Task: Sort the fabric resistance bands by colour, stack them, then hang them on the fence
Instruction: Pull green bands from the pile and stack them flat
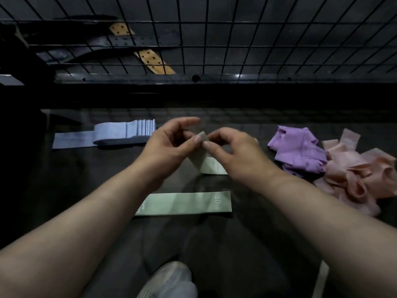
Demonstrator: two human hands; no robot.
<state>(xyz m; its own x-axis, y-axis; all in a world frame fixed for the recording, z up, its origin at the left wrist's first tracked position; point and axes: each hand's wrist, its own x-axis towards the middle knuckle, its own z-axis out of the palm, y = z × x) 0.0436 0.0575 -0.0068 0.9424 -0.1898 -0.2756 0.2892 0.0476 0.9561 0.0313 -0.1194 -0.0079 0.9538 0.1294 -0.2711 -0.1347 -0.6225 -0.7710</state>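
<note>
While the fingers of your left hand (165,145) and right hand (234,151) pinch the raised end of a green band (198,157), its tail rests on the floor (64,179) beyond the flat green band (184,204). Green stacking appears in hand; next, lay it squarely on that one.

The scene is dim; a grey metal rail (236,78) with round holes runs across the far side and catches small bright glints near its middle and right; in front of the rail lies a dark, faintly glossy floor surface (64,201); beyond the rail, towards its left, rest a dark perforated strap (137,40) and two tan perforated strips (153,61); far nearer than the rail, low on the right, a pale narrow strip (323,280) lies on the dark surface.
</note>
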